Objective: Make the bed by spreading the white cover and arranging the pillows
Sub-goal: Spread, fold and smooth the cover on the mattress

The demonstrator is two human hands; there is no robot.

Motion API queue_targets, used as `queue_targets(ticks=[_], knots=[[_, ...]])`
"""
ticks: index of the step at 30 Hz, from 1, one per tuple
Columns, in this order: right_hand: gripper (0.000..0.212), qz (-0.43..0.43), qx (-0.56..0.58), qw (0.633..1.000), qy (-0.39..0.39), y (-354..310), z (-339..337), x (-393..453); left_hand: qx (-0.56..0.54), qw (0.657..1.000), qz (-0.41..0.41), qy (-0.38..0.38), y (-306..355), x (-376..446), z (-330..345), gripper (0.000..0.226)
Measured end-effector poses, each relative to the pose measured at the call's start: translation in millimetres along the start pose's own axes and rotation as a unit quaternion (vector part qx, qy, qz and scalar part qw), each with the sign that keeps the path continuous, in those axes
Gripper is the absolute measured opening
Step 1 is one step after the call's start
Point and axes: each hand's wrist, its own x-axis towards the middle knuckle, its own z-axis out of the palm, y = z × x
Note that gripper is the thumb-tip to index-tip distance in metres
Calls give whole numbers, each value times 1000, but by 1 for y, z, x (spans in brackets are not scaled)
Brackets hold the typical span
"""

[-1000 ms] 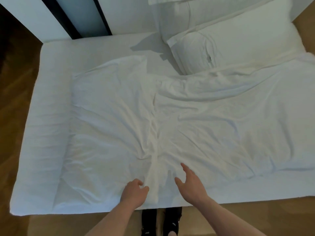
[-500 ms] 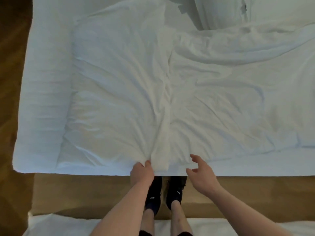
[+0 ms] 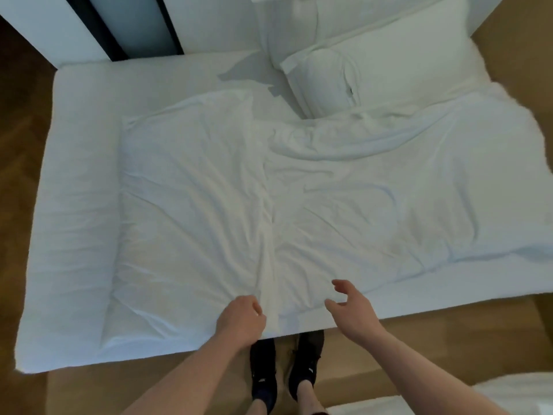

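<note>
Standing at near edge: left hand (image 3: 241, 320) curled, pinching cover (image 3: 299, 199) at its bunched centre ridge; right hand (image 3: 351, 311) spread, just beside, holding nothing. Cover runs left-right, skewed right; mattress (image 3: 77, 190) bare on left. Pillows (image 3: 374, 67) far right, top one cut off. Cover's right end out of frame.

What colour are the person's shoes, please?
The shoes are black with small white marks, seen in the head view.
</note>
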Motion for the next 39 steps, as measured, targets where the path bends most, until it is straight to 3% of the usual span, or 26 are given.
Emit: queue_targets(ticks=[3,11,23,28,39], knots=[[52,-15,15,999,30,-10,-38,-8,-6,996,75,50,45,3,-26,15],[55,-22,52,993,104,27,-147,3,11,977,198,72,178,5,-27,26],[60,31,58,993,96,190,-326,26,77,983,159,51,340,15,61,40],[60,28,81,991,104,200,-378,49,77,983,151,70,403,26,50,44],[59,55,71,989,115,209,-411,101,79,978,169,94,474,90,15,50]])
